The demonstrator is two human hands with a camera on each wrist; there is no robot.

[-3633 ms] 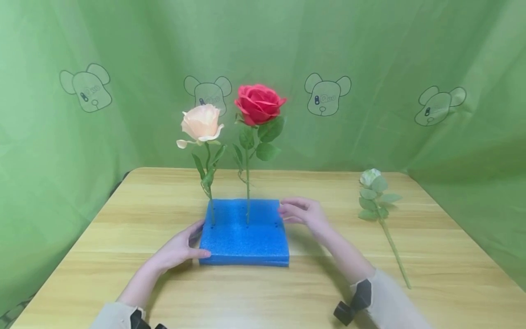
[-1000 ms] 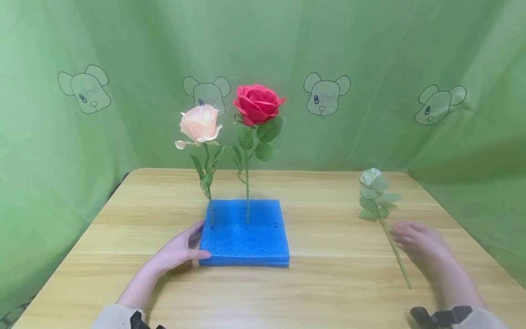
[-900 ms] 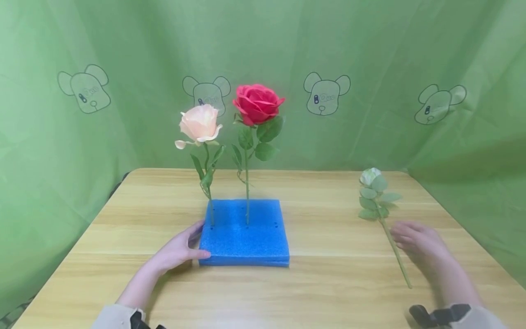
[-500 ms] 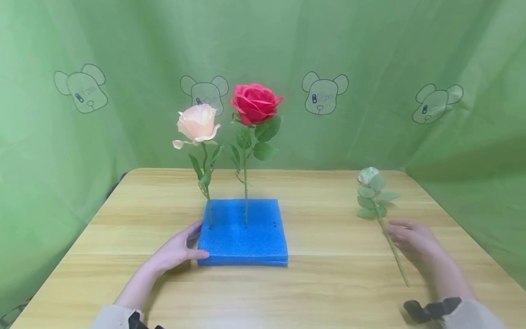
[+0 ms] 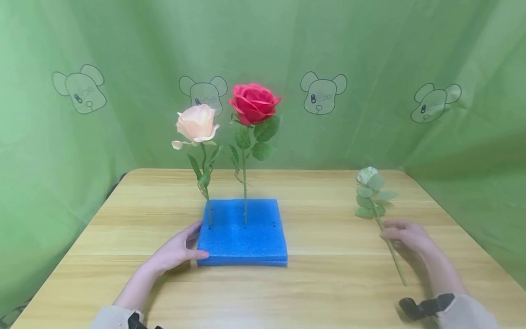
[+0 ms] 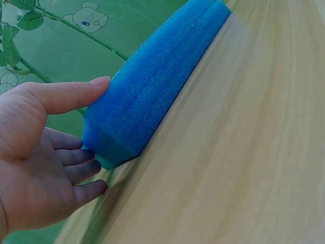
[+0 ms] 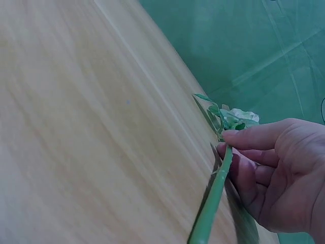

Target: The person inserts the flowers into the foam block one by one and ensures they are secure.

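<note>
A blue foam block (image 5: 242, 244) lies on the table, its top dotted with small holes. Upright in it stand a pink rose (image 5: 196, 123) at left and a red rose (image 5: 255, 105) near the middle. My left hand (image 5: 174, 251) steadies the block's left side; its straight thumb (image 6: 76, 96) rests at the top edge and the relaxed fingers lie along the side. Over at the right, my right hand (image 5: 411, 235) pinches the stem of a white rose (image 5: 367, 176) between thumb and fingertips. In the right wrist view the stem (image 7: 213, 203) runs down toward the camera.
The wooden table (image 5: 320, 283) ends at a green curtain (image 5: 287, 41) printed with bear heads, which closes in the back and sides. Both tall roses rise above the block between the hands.
My right hand has gone from the foam block's right edge out to the white rose, then closed its thumb and fingertips on the stem. My left hand stays at the block.
</note>
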